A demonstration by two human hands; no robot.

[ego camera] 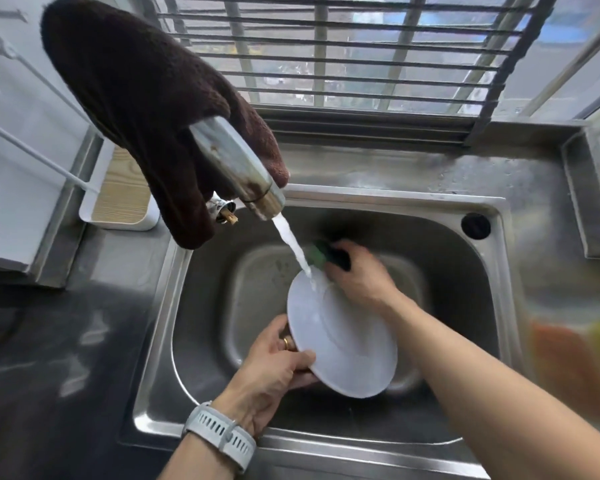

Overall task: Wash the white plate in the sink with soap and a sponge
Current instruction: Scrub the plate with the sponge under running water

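Observation:
The white plate [343,344] is tilted inside the steel sink [201,306]. My left hand [274,368] grips its lower left rim, thumb on the face and fingers beneath. My right hand [361,275] holds a green and dark sponge [326,254] at the plate's upper edge. Water [291,244] runs from the tap [236,168] onto the top of the plate beside the sponge.
A dark brown cloth [136,98] hangs over the tap. A white tray with a wooden insert [118,195] stands left of the sink. Blurred orange and yellow items [575,355] lie on the right counter. A barred window [326,50] is behind the sink.

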